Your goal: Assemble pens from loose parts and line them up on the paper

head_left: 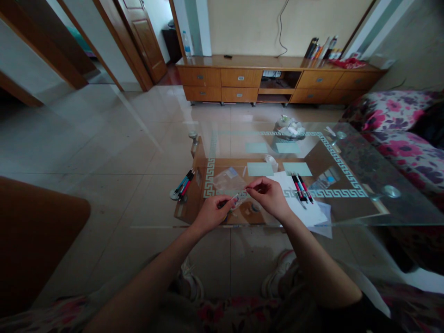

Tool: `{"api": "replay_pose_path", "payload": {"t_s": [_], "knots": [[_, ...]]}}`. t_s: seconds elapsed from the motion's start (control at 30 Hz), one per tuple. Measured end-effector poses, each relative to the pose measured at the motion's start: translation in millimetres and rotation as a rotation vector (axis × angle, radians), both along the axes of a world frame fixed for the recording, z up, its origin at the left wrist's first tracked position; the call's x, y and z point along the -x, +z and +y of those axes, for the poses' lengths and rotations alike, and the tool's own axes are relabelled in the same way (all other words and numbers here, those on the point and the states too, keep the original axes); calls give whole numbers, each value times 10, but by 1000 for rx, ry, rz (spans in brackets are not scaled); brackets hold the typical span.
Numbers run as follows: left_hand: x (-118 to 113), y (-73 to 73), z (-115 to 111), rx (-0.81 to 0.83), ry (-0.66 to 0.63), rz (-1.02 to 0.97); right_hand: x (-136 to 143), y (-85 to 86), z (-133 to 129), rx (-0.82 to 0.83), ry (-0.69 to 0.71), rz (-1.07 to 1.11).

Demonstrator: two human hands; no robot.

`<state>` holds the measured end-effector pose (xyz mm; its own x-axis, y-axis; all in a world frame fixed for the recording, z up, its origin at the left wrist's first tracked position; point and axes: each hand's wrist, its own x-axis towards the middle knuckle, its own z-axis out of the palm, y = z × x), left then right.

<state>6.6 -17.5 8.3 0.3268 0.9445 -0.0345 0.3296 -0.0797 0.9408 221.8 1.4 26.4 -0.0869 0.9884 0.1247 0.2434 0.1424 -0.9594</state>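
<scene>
Over the near edge of a glass coffee table, my left hand is closed in a pinch on something small, with a thin pale piece showing at its fingertips. My right hand faces it a short way off, thumb and finger pinched together near that piece; what they grip is too small to name. Just beyond my hands lies a clear plastic bag. Several pens lie in a bunch to the left. More pens rest on white paper at the right.
Behind my hands stands a basket heaped with crumpled white stuff. A clear packet with a blue spot lies right of the pens. A wooden cabinet runs along the wall, and a flowered sofa stands at the right.
</scene>
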Motion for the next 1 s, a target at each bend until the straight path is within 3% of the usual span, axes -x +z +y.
{"api": "replay_pose_path", "payload": {"t_s": [0.23,0.43,1.0], "knots": [[13,-25,-9,-83,32,83,36,-20,-27,44,63,199],[13,-22,-10,-139,48,110,61,-109,-30,37,110,125],[15,-36,-8,-152,14,112,66,-122,-52,47,159,6]]}}
